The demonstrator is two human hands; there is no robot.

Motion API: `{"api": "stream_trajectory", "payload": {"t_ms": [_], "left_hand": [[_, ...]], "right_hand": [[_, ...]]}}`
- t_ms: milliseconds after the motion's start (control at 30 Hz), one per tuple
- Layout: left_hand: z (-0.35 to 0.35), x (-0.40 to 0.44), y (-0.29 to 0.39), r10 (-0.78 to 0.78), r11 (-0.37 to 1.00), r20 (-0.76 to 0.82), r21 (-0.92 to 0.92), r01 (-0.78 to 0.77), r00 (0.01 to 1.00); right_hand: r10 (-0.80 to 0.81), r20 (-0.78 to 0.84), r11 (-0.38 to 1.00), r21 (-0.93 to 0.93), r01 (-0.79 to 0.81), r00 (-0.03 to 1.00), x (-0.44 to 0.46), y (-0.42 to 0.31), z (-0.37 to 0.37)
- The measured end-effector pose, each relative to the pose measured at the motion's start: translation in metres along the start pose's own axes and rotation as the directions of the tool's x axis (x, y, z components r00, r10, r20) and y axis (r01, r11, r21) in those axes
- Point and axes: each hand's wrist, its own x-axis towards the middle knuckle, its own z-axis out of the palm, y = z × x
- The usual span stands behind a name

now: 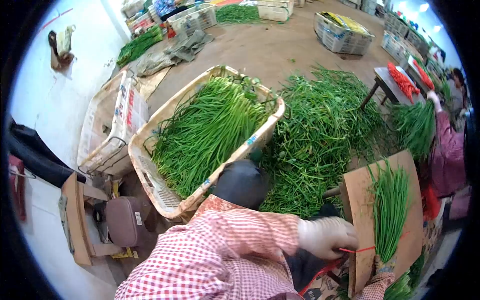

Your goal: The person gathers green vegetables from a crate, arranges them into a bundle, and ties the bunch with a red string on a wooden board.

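A bunch of long green garlic chives (391, 210) lies on a small wooden board table (362, 200) at the right. My right hand (384, 270), gloved, is closed around the stem ends at the bunch's lower end. My left hand (327, 237), in a pale glove and slightly blurred, pinches a red tie (361, 249) just left of the bunch. That tie stretches across the board to the stems; some red also shows beyond the bunch. More red strands (314, 280) hang below my left hand.
A crate (210, 187) full of chives stands by my knee (242, 182). Loose greens (325, 125) are heaped on the floor beyond the board. An empty-looking crate (112, 120) and a padded chair (122, 222) are left. At right, a co-worker's hand (434, 100) holds greens near red ties (402, 82).
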Motion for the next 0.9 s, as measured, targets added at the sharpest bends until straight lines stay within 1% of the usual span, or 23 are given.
{"api": "stream_trajectory", "payload": {"t_ms": [67,133,200,233,267,333,367,400,433,467,500,533,567,600,667,700,733,767,800,833,867,900], "left_hand": [[-0.046,-0.038,0.017,-0.108,0.989,-0.156,0.083,0.122,0.982],[-0.093,-0.082,0.026,-0.163,0.966,-0.331,0.139,0.219,0.93],[-0.136,-0.127,0.024,-0.301,0.879,-0.492,0.188,0.437,0.817],[-0.157,-0.148,0.021,-0.374,0.817,-0.594,0.153,0.556,0.713],[-0.175,-0.17,0.016,-0.434,0.742,-0.683,0.098,0.663,0.587],[-0.198,-0.224,-0.04,-0.304,0.556,-0.873,0.163,0.815,0.381],[-0.216,-0.233,-0.045,-0.397,0.336,-0.88,0.125,0.934,0.26],[-0.231,-0.239,-0.052,-0.457,0.096,-0.881,0.086,0.992,0.121],[-0.234,-0.259,-0.081,-0.465,-0.02,-0.879,0.131,0.991,0.107],[-0.24,-0.262,-0.091,-0.467,-0.014,-0.878,0.126,0.992,0.105],[-0.245,-0.264,-0.102,-0.478,-0.107,-0.875,0.144,0.984,0.076],[-0.251,-0.264,-0.113,-0.487,-0.2,-0.872,0.163,0.966,0.046],[-0.263,-0.257,-0.116,-0.563,-0.25,-0.826,0.14,0.958,-0.026],[-0.272,-0.256,-0.121,-0.575,-0.25,-0.818,0.142,0.958,-0.029],[-0.287,-0.261,-0.131,-0.604,-0.391,-0.791,0.189,0.901,-0.096],[-0.292,-0.271,-0.134,-0.605,-0.334,-0.792,0.157,0.929,-0.083],[-0.292,-0.276,-0.128,-0.49,-0.261,-0.871,0.178,0.949,0.029],[-0.302,-0.28,-0.125,-0.524,-0.24,-0.852,0.146,0.96,-0.002],[-0.31,-0.284,-0.121,-0.559,-0.223,-0.828,0.11,0.969,-0.035],[-0.308,-0.293,-0.125,-0.501,-0.214,-0.866,0.135,0.967,0.01],[-0.307,-0.305,-0.13,-0.506,-0.217,-0.862,0.145,0.965,0.015],[-0.305,-0.317,-0.136,-0.472,-0.167,-0.879,0.168,0.972,0.071]], "right_hand": [[-0.007,-0.055,1.0,0.013,0.008,0.998,0.013,-0.004,0.0],[-0.037,-0.121,0.998,0.05,0.043,0.992,0.027,-0.015,-0.005],[-0.096,-0.181,0.986,0.119,0.118,0.979,0.046,-0.034,-0.007],[-0.134,-0.198,0.971,0.171,0.169,0.971,0.056,-0.049,-0.006],[-0.175,-0.201,0.949,0.224,0.22,0.964,0.065,-0.065,-0.005],[-0.293,-0.149,0.871,0.365,0.328,0.944,0.083,-0.103,0.004],[-0.361,-0.089,0.816,0.452,0.361,0.928,0.09,-0.126,0.014],[-0.441,-0.013,0.749,0.545,0.376,0.897,0.092,-0.153,0.026],[-0.546,0.077,0.704,0.581,0.407,0.835,0.085,-0.192,0.034],[-0.691,0.148,0.662,0.523,0.537,0.708,0.067,-0.244,0.034],[-0.703,0.27,0.676,0.54,0.501,0.658,0.035,-0.302,0.024],[-0.812,0.173,0.55,0.545,0.633,0.557,0.008,-0.344,0.02],[-0.851,0.21,0.503,0.591,0.631,0.481,0.001,-0.371,0.032],[-0.881,0.249,0.461,0.639,0.615,0.402,-0.004,-0.392,0.047],[-0.891,0.306,0.444,0.74,0.505,0.336,-0.018,-0.425,0.065],[-0.914,0.269,0.391,0.782,0.485,0.303,-0.023,-0.435,0.073],[-0.911,0.272,0.395,0.788,0.471,0.31,-0.028,-0.44,0.083],[-0.867,0.342,0.435,0.875,0.213,0.363,-0.034,-0.444,0.094],[-0.818,0.425,0.437,0.897,-0.062,0.388,-0.04,-0.448,0.105],[-0.809,0.423,0.394,0.906,-0.158,0.408,-0.041,-0.456,0.114],[-0.806,0.425,0.391,0.905,-0.168,0.413,-0.042,-0.47,0.117],[-0.791,0.454,0.381,0.89,-0.252,0.41,-0.041,-0.487,0.119]]}}
